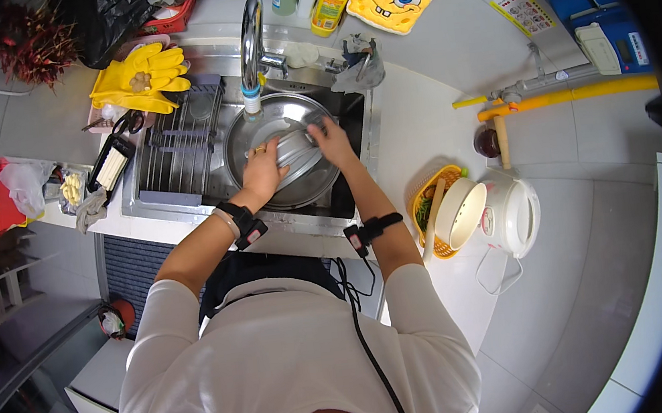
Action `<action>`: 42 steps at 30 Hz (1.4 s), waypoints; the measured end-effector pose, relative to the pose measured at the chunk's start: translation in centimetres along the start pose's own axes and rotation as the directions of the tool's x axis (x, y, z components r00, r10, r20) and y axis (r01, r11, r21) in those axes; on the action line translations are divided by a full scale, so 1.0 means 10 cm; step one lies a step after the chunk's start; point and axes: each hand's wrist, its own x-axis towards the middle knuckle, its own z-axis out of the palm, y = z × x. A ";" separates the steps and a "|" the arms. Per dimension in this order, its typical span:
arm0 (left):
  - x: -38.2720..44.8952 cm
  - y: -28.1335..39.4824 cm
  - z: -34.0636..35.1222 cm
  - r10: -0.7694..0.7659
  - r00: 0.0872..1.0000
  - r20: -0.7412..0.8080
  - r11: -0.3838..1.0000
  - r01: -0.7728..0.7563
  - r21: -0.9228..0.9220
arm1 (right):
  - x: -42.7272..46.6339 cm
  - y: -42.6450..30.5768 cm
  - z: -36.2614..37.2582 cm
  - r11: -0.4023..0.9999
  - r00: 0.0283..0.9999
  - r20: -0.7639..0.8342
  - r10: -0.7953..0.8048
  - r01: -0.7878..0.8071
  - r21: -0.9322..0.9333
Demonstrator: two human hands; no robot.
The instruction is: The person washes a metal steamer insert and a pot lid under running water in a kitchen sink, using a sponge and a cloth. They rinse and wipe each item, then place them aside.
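Observation:
My left hand (263, 170) grips the left side of a shiny metal piece (296, 154), perhaps a pot or lid, tilted over a large round steel basin (288, 202) in the sink. My right hand (330, 141) is at the upper right rim of that metal piece, blurred; something greyish lies by its fingers, too unclear to name. Whether the right fingers are closed on it cannot be told. Above the basin stands a chrome faucet (253, 39) with a blue and white nozzle. A wire dish rack (183, 149) spans the left of the sink.
Yellow rubber gloves (139, 78), scissors (129, 122) and a black tray (112, 166) lie left of the sink. Bottles (332, 1) stand behind it. On the right counter are an orange basket (447, 245), a cream-coloured bowl (460, 212) and a white rice cooker (514, 217). A cable hangs before my body.

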 end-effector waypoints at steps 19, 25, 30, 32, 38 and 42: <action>0.03 0.02 -0.02 0.028 0.999 -0.033 0.999 -0.029 -0.031 | 0.16 -0.09 0.05 0.943 0.968 -0.063 0.242 -0.250 -0.221; 0.03 -0.38 0.08 0.064 0.994 -0.092 0.931 -0.093 -0.353 | 0.14 0.04 -0.23 0.701 0.860 0.103 0.500 -0.472 0.535; 0.13 -0.51 0.09 0.105 0.987 -0.119 0.930 -0.140 -0.340 | 0.14 -0.07 -0.24 0.924 0.998 0.015 -0.067 0.056 0.378; 0.17 -0.58 0.11 0.098 0.991 -0.095 0.931 -0.125 -0.343 | 0.20 -0.20 -0.25 0.939 0.939 0.088 -0.331 0.319 0.124; 0.15 -0.94 0.13 0.059 0.998 -0.038 0.863 -0.070 -0.500 | 0.02 0.33 -0.41 0.929 0.948 0.318 0.031 -0.144 0.340; 0.09 -1.20 0.18 -0.004 1.000 0.014 0.783 0.012 -0.622 | 0.05 -0.06 -0.40 0.819 0.934 0.327 0.147 -0.300 0.488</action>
